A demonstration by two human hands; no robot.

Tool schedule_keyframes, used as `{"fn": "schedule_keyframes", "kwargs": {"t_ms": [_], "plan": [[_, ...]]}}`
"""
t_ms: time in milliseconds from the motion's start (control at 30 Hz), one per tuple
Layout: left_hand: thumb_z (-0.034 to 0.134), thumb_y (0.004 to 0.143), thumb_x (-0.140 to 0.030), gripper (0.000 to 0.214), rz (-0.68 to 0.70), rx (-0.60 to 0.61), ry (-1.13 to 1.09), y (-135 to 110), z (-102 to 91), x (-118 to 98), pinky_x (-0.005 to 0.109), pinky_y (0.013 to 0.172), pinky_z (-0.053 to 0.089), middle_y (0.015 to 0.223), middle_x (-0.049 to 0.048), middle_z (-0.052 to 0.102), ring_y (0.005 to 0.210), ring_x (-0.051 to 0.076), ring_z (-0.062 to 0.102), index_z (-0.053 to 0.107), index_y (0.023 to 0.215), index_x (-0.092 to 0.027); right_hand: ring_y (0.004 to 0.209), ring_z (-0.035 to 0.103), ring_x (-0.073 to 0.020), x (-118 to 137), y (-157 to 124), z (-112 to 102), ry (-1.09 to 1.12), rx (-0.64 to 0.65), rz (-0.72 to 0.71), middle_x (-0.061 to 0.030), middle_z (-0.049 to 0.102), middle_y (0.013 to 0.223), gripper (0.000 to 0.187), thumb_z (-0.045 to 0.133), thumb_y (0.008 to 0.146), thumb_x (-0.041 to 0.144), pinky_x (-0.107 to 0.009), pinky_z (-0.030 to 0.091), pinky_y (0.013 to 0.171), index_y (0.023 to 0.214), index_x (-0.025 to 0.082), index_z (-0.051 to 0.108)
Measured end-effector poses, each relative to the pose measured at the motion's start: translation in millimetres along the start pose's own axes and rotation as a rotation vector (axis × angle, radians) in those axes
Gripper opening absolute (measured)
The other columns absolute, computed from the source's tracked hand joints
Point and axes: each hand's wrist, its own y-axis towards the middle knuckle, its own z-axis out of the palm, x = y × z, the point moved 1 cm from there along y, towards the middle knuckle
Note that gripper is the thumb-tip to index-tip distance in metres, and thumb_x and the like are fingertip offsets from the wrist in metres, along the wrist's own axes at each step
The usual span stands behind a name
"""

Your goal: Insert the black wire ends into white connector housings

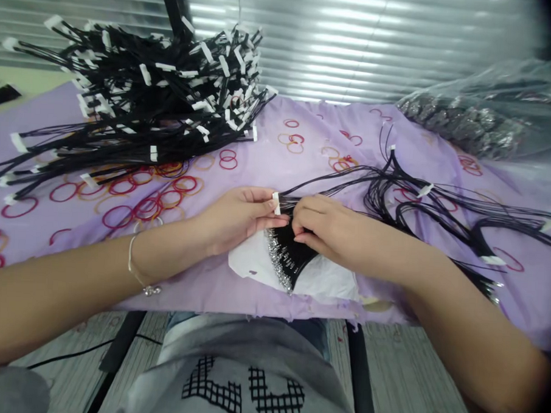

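My left hand [245,216] pinches a small white connector [276,203] between thumb and fingers. Thin black wires [322,185] run from that connector to the right. Close beside it, my right hand [323,224] is closed on wires by the connector, its fingertips partly hidden by the curled knuckles. Beneath both hands, a fan of black wires with bare silvery ends [280,261] lies on a white sheet [248,260]. More of the wiring loops across the cloth, behind and beyond my right forearm.
A tall heap of black wire harnesses with white connectors [171,86] fills the back left. Red and orange rubber bands [150,207] are scattered over the purple cloth [300,162]. At the back right sits a clear plastic bag [485,112] of silvery-ended pieces. The table's front edge is near my body.
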Motion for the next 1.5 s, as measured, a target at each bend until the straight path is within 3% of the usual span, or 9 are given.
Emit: {"fn": "schedule_keyframes", "kwargs": {"t_ms": [100, 267, 433, 600, 700, 867, 1000, 1300, 1500], "plan": [[0.048, 0.08, 0.001, 0.014, -0.001, 0.0, 0.003, 0.8, -0.1, 0.0, 0.023, 0.076, 0.052, 0.07, 0.0044, 0.06, 0.069, 0.011, 0.064, 0.058, 0.072, -0.006, 0.09, 0.048, -0.0168, -0.9, 0.1, -1.3, 0.016, 0.009, -0.007, -0.0076, 0.055, 0.097, 0.012, 0.048, 0.087, 0.02, -0.032, 0.038, 0.085, 0.093, 0.014, 0.057], [0.048, 0.08, 0.001, 0.013, -0.005, -0.009, 0.014, 0.8, -0.4, 0.2, 0.023, 0.076, 0.052, 0.072, 0.0053, 0.061, 0.068, 0.01, 0.064, 0.058, 0.074, -0.005, 0.086, 0.049, -0.0161, -1.0, 2.6, -3.3, 0.013, 0.004, -0.033, -0.0063, 0.056, 0.088, 0.013, 0.047, 0.087, 0.016, -0.031, 0.037, 0.083, 0.083, 0.014, 0.059], [0.048, 0.081, 0.0, 0.012, -0.014, -0.007, 0.002, 0.2, -0.3, -0.4, 0.022, 0.076, 0.051, 0.072, 0.0057, 0.062, 0.069, 0.01, 0.064, 0.058, 0.078, -0.005, 0.074, 0.049, -0.0122, 2.1, 3.1, -8.6, 0.056, -0.067, 0.1, -0.0041, 0.056, 0.083, 0.013, 0.042, 0.09, 0.019, -0.024, 0.037, 0.068, 0.088, 0.014, 0.053], [0.049, 0.081, 0.0, 0.011, -0.007, 0.013, 0.0, -0.1, 0.0, -0.8, 0.022, 0.075, 0.052, 0.073, 0.0058, 0.062, 0.069, 0.01, 0.063, 0.058, 0.077, -0.005, 0.068, 0.051, -0.009, 3.3, 3.2, -13.6, 0.103, -0.177, 0.095, -0.0016, 0.06, 0.078, 0.011, 0.047, 0.085, 0.017, -0.021, 0.036, 0.065, 0.084, 0.014, 0.058], [0.049, 0.08, 0.0, 0.011, -0.006, 0.016, 0.007, -0.5, 0.0, -0.3, 0.022, 0.074, 0.052, 0.074, 0.0049, 0.062, 0.068, 0.01, 0.063, 0.058, 0.077, -0.006, 0.064, 0.049, -0.0077, 1.4, 2.8, -14.2, 0.183, -0.246, 0.181, -0.0005, 0.059, 0.074, 0.009, 0.05, 0.083, 0.019, -0.02, 0.035, 0.06, 0.081, 0.014, 0.057], [0.05, 0.081, -0.002, 0.01, 0.011, 0.052, 0.019, 0.0, -2.1, 1.6, 0.021, 0.074, 0.052, 0.073, 0.0018, 0.06, 0.07, 0.011, 0.065, 0.058, 0.078, -0.007, 0.055, 0.045, -0.0065, -5.3, 3.0, -10.9, 0.395, -0.214, 0.353, 0.0012, 0.055, 0.064, 0.021, 0.049, 0.085, 0.031, -0.02, 0.032, 0.053, 0.079, 0.014, 0.058], [0.051, 0.081, -0.002, 0.009, 0.015, 0.076, 0.008, 1.9, -3.4, 2.7, 0.021, 0.075, 0.052, 0.072, 0.0003, 0.06, 0.069, 0.01, 0.065, 0.058, 0.078, -0.008, 0.05, 0.039, -0.0055, -8.7, 4.4, -8.8, 0.444, -0.247, 0.449, 0.0022, 0.05, 0.057, 0.022, 0.053, 0.081, 0.032, -0.02, 0.027, 0.048, 0.072, 0.013, 0.06], [0.05, 0.082, -0.002, 0.01, 0.004, 0.064, 0.045, 1.7, -2.5, 3.2, 0.021, 0.073, 0.052, 0.073, 0.0027, 0.063, 0.066, 0.008, 0.064, 0.058, 0.079, -0.007, 0.055, 0.048, -0.0072, -6.2, 7.0, -3.4, 0.287, -0.294, 0.402, 0.0008, 0.059, 0.064, 0.015, 0.053, 0.079, 0.024, -0.021, 0.032, 0.053, 0.074, 0.014, 0.062], [0.048, 0.083, -0.002, 0.012, -0.015, 0.07, 0.106, 0.8, -0.5, 0.7, 0.019, 0.067, 0.052, 0.074, 0.0052, 0.064, 0.06, 0.008, 0.063, 0.059, 0.084, -0.004, 0.053, 0.046, -0.0064, -5.8, 6.0, -5.1, 0.266, -0.315, 0.396, 0.0019, 0.058, 0.061, 0.012, 0.054, 0.078, 0.022, -0.021, 0.032, 0.051, 0.071, 0.014, 0.061]]}}
